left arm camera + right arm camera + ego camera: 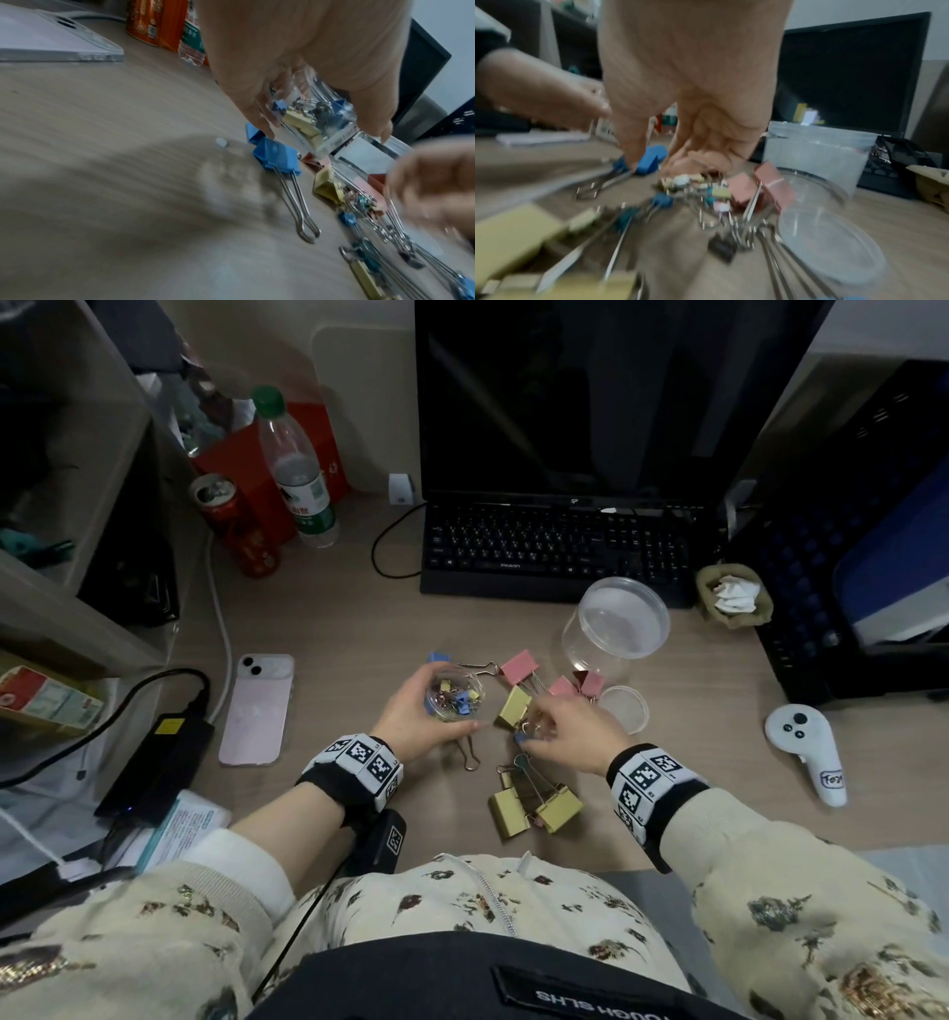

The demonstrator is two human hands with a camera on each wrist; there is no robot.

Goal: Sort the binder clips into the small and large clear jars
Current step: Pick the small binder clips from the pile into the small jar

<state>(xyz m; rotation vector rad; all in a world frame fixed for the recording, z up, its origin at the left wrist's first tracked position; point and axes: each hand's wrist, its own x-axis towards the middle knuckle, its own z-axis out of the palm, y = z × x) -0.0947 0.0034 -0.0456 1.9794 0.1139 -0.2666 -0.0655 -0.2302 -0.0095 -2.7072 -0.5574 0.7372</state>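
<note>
Risk: small jar (454,698) is tilted in the left hand (411,719); tip it further and the small clips spill back out.
Risk: heap handles are tangled, so a large clip may drag along.
Right hand (570,729): fingers curled down into small clips (531,731); whether it grips one, cannot tell, blurred.
Large jar (613,626): beyond the right hand, empty.
Large clips (536,806): between both wrists.

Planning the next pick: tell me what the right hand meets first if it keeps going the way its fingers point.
Probably the yellow binder clip lying just beyond the right hand, whose fingers point up-left toward the small jar in the left hand. Depth is unclear.
</note>
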